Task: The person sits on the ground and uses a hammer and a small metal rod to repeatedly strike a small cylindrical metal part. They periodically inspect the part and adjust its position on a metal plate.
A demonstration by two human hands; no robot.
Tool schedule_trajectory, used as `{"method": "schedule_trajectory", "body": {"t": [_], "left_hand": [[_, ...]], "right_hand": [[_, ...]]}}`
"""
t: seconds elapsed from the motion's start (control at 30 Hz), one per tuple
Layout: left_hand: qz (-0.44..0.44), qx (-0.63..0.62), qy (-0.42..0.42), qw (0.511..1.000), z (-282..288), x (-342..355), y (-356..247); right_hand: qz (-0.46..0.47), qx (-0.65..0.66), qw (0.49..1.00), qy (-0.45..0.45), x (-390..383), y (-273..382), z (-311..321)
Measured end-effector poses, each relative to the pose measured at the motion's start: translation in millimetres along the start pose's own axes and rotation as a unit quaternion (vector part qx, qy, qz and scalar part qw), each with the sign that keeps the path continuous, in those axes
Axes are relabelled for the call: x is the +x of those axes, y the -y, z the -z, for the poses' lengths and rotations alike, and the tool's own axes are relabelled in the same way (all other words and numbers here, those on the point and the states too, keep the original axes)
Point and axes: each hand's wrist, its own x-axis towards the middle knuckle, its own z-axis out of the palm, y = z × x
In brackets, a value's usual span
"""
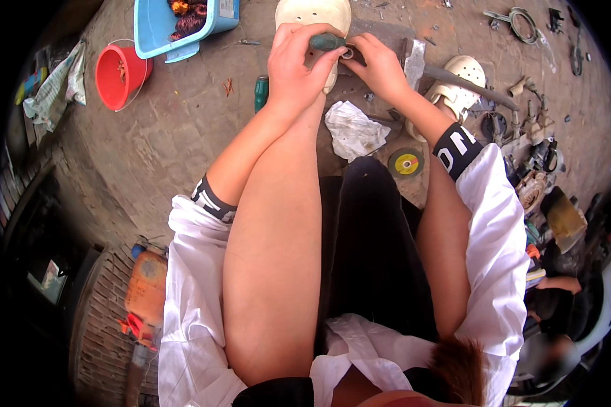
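Observation:
My left hand (300,66) is closed round a dark green handle (326,43), which looks like a screwdriver's; its shaft is hidden. Close beside it, my right hand (381,70) pinches a small metal ring (347,52) between thumb and fingers, near the handle's end. Both hands are held over my left cream clog (312,9). A second green handle (261,93) shows left of my left wrist. Below the hands a crumpled white cloth (355,131) lies on the ground. By my right hand is a hammer (414,62), its long handle reaching right.
A yellow and black grinding disc (406,163) lies between my legs. At the upper left are a red bucket (113,76) and a light blue tub (183,49). Metal parts (533,122) litter the right side. An orange container (146,288) stands lower left. Another person's arm (557,283) shows lower right.

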Motion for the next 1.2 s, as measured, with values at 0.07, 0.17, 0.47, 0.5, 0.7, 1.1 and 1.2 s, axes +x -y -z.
{"method": "schedule_trajectory", "body": {"t": [0.07, 0.17, 0.47, 0.5, 0.7, 1.1, 1.2], "left_hand": [[-0.008, -0.002, 0.033, 0.999, 2.7, -1.0, 3.8], [-0.005, 0.007, 0.055, 0.998, 0.8, -1.7, 8.0], [-0.067, 0.068, 0.061, 0.994, -0.3, 0.0, 12.3], [-0.075, 0.064, 0.056, 0.994, -0.2, 0.2, 12.3], [-0.025, 0.036, 0.013, 0.999, 1.7, -2.4, 8.3], [-0.024, 0.039, 0.019, 0.999, -1.4, -3.7, 16.1], [-0.021, 0.04, 0.021, 0.999, -0.9, -5.0, 15.8]], "right_hand": [[0.003, 0.013, 1.0, 0.0, 0.3, 1.9, -0.3], [0.01, 0.025, 1.0, -0.005, -0.9, 1.1, 0.8], [-0.007, 0.021, 1.0, 0.003, 0.6, -0.9, 1.3], [-0.009, 0.022, 1.0, 0.006, 0.7, -1.5, 0.9], [-0.046, 0.092, 0.995, 0.021, 6.2, -5.7, -0.6], [-0.065, 0.079, 0.994, 0.029, 3.4, -6.4, -3.0], [-0.042, 0.051, 0.997, 0.049, 3.1, -5.8, -2.2]]}}
